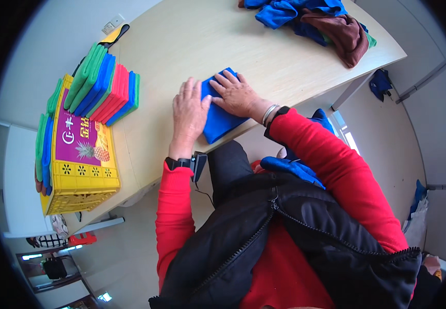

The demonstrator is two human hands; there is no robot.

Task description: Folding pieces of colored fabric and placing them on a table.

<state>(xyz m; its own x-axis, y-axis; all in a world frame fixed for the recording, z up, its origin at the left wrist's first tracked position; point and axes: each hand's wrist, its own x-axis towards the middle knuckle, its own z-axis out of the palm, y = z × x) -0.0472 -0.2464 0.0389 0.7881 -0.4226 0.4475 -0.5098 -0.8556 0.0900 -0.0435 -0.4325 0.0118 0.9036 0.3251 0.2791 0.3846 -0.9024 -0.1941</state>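
Observation:
A folded blue cloth point(219, 126) lies flat on the pale wooden table point(192, 41), close to its near edge. My left hand point(189, 112) is open, palm down along the cloth's left side, with the thumb at its edge. On the cloth's upper right part rests my right hand point(236, 97), open and flat with the fingers spread. Neither hand grips anything. The cloth's surface under the palms is hidden.
At the left, a row of folded green, blue and red cloths point(114, 98) sits by a yellow crate point(81, 188), which has more cloths on its outer side. A loose heap of blue and brown cloths point(331, 31) lies at the far right. Blue cloth point(292, 170) is beside my lap.

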